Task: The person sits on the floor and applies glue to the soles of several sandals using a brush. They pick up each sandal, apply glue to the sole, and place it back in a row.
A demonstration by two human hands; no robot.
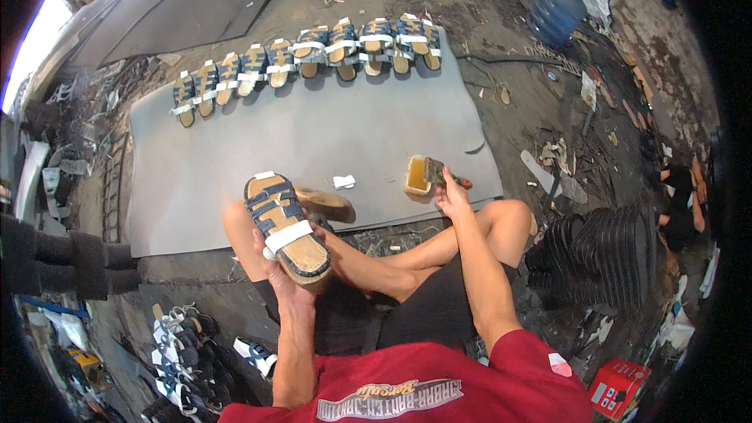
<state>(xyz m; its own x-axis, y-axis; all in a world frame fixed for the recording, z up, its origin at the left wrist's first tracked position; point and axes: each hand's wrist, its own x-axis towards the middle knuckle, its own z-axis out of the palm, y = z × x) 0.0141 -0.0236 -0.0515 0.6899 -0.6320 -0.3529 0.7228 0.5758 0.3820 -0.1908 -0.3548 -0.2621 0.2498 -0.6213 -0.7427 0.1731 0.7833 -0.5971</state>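
Note:
In my left hand (286, 276) a sandal (280, 223) is held up over my lap, its tan footbed facing me. It has dark blue straps and a white band across it. My right hand (452, 196) grips a brush (435, 171) with a reddish handle, its bristles at the rim of a small square tub (413, 182) of yellowish liquid. The tub stands on a grey sheet (313, 137). Behind the held sandal, a brown sole-shaped piece (333, 206) lies near my crossed legs, partly hidden. A small white scrap (344, 182) rests on the sheet.
Rows of finished-looking sandals (280, 63) line the sheet's far edge. Stacked black soles (599, 254) stand at my right, more sandals (184, 356) are heaped at lower left. A red box (619, 388) sits at lower right, a blue water jug (558, 12) at far right.

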